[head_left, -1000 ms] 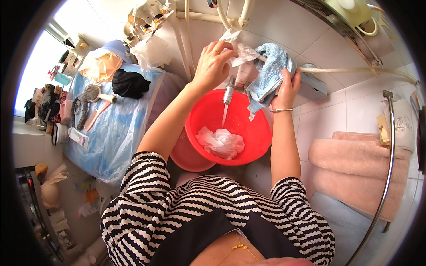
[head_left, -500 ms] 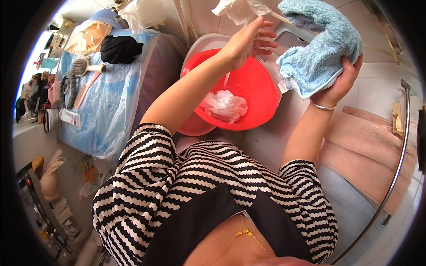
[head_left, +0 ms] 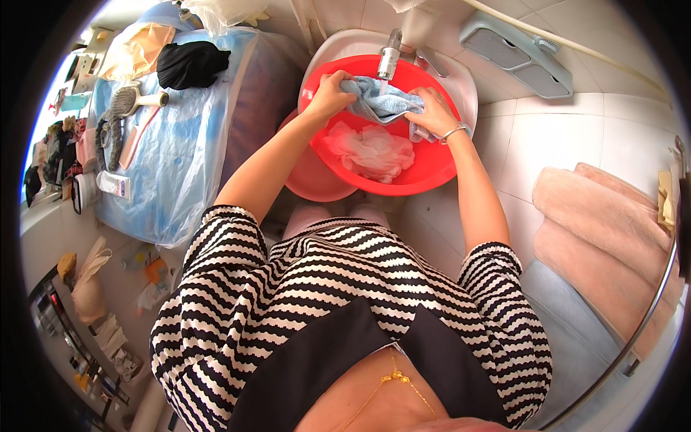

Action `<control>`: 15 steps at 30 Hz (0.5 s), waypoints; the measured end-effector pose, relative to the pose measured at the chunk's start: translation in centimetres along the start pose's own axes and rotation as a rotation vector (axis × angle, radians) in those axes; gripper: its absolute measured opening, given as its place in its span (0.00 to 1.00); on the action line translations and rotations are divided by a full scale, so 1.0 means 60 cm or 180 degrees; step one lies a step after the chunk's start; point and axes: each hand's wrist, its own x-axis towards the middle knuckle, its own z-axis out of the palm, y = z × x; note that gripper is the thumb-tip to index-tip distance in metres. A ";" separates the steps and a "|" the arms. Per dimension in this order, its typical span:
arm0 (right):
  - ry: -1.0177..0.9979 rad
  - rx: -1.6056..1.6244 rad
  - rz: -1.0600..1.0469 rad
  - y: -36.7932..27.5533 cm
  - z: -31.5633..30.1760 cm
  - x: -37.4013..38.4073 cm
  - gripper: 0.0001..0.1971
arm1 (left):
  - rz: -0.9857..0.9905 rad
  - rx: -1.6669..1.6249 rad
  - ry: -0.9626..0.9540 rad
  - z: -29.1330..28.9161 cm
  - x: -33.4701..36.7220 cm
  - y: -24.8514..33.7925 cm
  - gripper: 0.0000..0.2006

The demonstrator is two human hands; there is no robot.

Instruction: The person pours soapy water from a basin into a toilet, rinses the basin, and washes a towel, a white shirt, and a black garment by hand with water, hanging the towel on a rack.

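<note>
Blue cloth (head_left: pixel 381 108): fuzzy, bunched; left hand (head_left: pixel 332 95), right hand (head_left: pixel 435 114) curled round opposite ends.

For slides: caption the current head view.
Left hand and right hand hold a blue cloth under the faucet, over a red basin holding a white cloth.

The top (head_left: pixel 338 263) is striped in black and off-white, each band running with a ragged, wave-like edge (a bit like torn ribbon). Its short, loose sleeves (head_left: pixel 228 245) carry the same stripes. A broad, plain black collar (head_left: pixel 313 360) forms a V in front. A fine gold necklace (head_left: pixel 396 377) bears small gold ornaments at its middle, and a slim silvery bangle (head_left: pixel 452 132) circles the right wrist.
</note>
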 end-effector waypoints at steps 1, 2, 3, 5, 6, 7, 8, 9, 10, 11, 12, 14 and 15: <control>-0.0061 -0.0231 0.0113 0.017 0.020 0.009 0.21 | 0.0273 0.0449 0.0106 0.005 0.009 -0.017 0.16; -0.0131 -0.0456 0.0210 0.038 0.047 0.020 0.20 | 0.0526 0.1047 -0.0009 0.010 0.014 -0.032 0.17; -0.0194 -0.0685 0.0295 0.047 0.065 0.026 0.19 | 0.0785 0.1646 -0.0119 0.013 0.021 -0.044 0.18; -0.0630 -0.1391 0.0756 0.060 0.099 0.034 0.17 | 0.0945 0.2440 -0.0709 0.026 0.038 -0.077 0.20; -0.0843 -0.1747 0.0993 0.065 0.113 0.036 0.16 | 0.0767 0.2813 -0.1135 0.039 0.039 -0.078 0.20; -0.0680 -0.1895 0.0854 0.072 0.124 0.027 0.15 | 0.0583 0.3179 -0.1569 0.055 0.040 -0.079 0.20; -0.0562 -0.1621 0.0863 0.070 0.121 0.031 0.14 | 0.0376 0.3533 -0.2001 0.063 0.039 -0.087 0.20; -0.0444 -0.1346 0.0874 0.069 0.115 0.037 0.13 | 0.0683 0.3943 -0.1923 0.064 0.033 -0.097 0.18; -0.0327 -0.1070 0.0885 0.066 0.111 0.041 0.13 | 0.0575 0.3982 -0.1852 0.069 0.037 -0.104 0.17; 0.0297 -0.0777 0.0754 0.081 0.111 0.038 0.12 | 0.0519 0.4009 -0.1815 0.085 0.037 -0.080 0.17; 0.0407 -0.0388 0.0858 0.070 0.088 0.037 0.11 | 0.0438 0.4032 -0.1764 0.097 0.032 -0.057 0.16; 0.0462 0.0619 0.0789 0.098 0.074 0.027 0.09 | 0.0442 0.2925 -0.1740 0.113 0.012 -0.018 0.14; 0.0335 0.1305 0.1040 0.092 0.067 0.024 0.10 | 0.0443 0.2304 -0.1812 0.116 0.001 -0.002 0.17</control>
